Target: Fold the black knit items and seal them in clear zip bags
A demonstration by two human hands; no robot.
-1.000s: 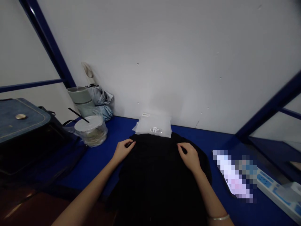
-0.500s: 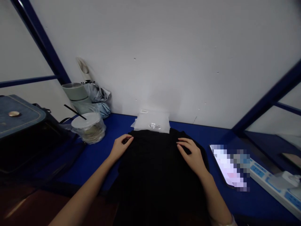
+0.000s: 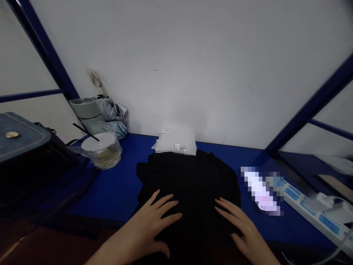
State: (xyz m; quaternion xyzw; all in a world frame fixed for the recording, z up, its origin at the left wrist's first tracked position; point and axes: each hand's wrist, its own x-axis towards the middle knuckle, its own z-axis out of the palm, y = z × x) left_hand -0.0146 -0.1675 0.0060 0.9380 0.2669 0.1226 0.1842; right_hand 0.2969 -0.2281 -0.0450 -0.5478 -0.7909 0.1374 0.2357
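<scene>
A black garment (image 3: pixel 190 180) lies spread over the blue table and hangs past its front edge; its exact kind is hard to make out in the dark. My left hand (image 3: pixel 150 224) rests over its lower left part, fingers spread and palm down. On the lower right part lies my right hand (image 3: pixel 238 224), its fingers stretched out and slightly apart. Neither hand grips the cloth. Behind the garment's top edge sits a clear plastic packet (image 3: pixel 176 141) with a small label, partly covered by the cloth.
At the left stand a blue flap bag (image 3: pixel 24 134), a lidded cup in plastic wrap (image 3: pixel 103 149), a green tumbler (image 3: pixel 88 110) and a folded umbrella (image 3: pixel 113 114). To the right lie a phone (image 3: pixel 257 189) and a white power strip (image 3: pixel 311 209) with plugs. A wall closes the back.
Both hands have let go of the garment's upper corners and moved down toward me, now flat with fingers spread. A fold of cloth shows at the upper left. The view has shifted slightly.
</scene>
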